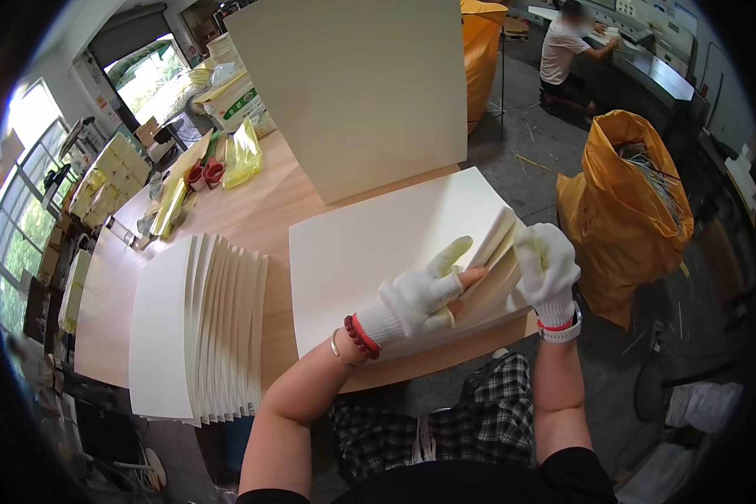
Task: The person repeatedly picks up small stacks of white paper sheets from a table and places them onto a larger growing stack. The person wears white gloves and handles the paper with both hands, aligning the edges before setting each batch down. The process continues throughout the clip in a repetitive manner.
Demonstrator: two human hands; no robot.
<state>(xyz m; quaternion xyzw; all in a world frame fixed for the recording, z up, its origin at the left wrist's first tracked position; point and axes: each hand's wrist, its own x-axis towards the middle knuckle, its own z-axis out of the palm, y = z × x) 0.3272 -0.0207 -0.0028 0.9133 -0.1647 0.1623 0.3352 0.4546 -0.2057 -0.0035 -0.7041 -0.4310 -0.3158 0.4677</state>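
Note:
In front of me on the table lies a stack of large white paper sheets (361, 244), its right edge lifted and bent so the layers part. My right hand (548, 265), in a white knit glove, is closed on the raised edge at the right corner. My left hand (420, 302), gloved too with some fingertips bare, rests over the stack. Its thumb sticks up and its fingers are spread, with the bare fingertips at the parted layers. Left of it, a fanned pile of white sheets (161, 328) overhangs the table's near edge.
A tall block of pale sheets (370, 92) stands behind on the wooden table (281, 189). Tape rolls (206, 175) and yellow plastic wrap (244, 155) lie at the back left. An orange sack (617, 227) of paper strips stands on the right. A person (567, 55) crouches at a far bench.

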